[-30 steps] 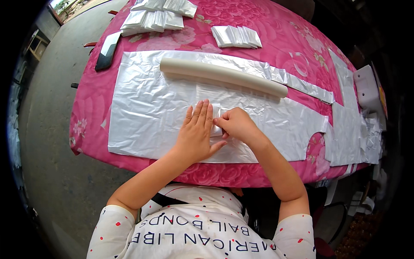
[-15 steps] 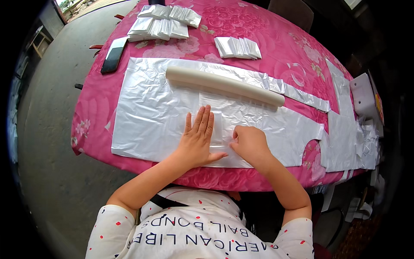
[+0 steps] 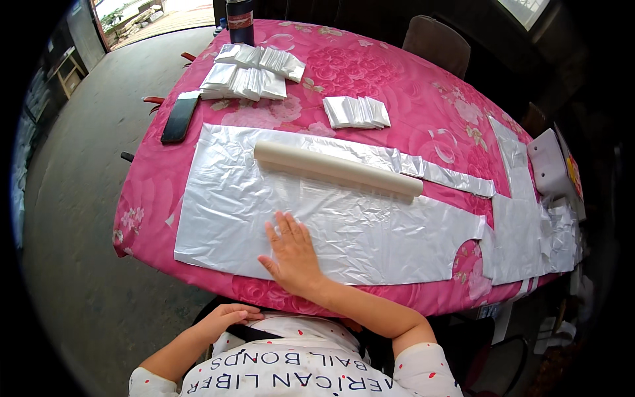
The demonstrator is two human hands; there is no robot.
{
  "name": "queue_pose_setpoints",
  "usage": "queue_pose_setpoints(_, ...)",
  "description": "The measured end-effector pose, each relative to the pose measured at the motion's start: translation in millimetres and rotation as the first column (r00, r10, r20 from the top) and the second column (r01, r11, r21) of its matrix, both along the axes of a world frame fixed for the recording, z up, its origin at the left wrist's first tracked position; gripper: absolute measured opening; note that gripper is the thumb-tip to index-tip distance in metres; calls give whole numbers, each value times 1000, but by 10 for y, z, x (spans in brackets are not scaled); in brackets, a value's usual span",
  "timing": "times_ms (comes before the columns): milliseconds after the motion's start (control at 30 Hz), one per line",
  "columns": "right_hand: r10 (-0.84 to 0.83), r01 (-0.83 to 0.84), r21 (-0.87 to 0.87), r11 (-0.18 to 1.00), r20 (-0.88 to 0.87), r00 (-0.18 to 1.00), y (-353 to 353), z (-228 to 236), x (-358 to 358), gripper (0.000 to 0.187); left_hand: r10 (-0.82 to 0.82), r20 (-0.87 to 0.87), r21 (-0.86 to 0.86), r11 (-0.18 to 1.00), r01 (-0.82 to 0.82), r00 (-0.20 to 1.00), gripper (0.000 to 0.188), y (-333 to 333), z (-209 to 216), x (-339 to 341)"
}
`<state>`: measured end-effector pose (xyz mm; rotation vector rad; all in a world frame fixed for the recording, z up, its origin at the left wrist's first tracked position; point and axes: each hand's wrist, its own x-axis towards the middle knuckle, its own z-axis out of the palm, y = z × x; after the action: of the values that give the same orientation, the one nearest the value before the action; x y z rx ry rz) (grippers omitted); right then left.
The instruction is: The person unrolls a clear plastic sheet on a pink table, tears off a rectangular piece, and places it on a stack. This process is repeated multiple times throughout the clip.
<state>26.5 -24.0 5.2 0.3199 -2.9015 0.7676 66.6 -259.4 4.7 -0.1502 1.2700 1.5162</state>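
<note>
Here, our right hand (image 3: 295, 259) lies flat on white plastic sheeting (image 3: 221, 198), grasping nothing. Our left hand (image 3: 230, 319) is near the pink tablecloth (image 3: 153, 198), its grip unclear.

The right hand's (image 3: 293, 255) palm is hidden above the plastic sheet (image 3: 225, 198); the left hand's (image 3: 231, 317) palm is hidden too. A pale roll (image 3: 338, 171) covers part of the sheet. The upper edge crops the far-left bottle (image 3: 240, 23), the lower edge the shirt (image 3: 284, 344). Near-right clutter (image 3: 561, 325) is too dim to tell.
</note>
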Motion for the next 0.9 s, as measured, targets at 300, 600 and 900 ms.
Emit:
queue_pose_setpoints(300, 374, -344, -255, 904, 81, 924, -576, 111, 416, 44, 360, -93, -280, 886, -371, 928, 17, 120, -6, 106)
queue_pose_setpoints(600, 356, -359, -193, 913, -53, 933, 556, 455, 104, 11, -329, -924, -356, 926, -126, 195, 30, 495, 676, -318)
queue_pose_setpoints(900, -401, 342, -754, 561, 114, 909, 2687, 440, -1567, 19, -269, -928, -285, 958, -27, 257, 35, 676, 584, -427)
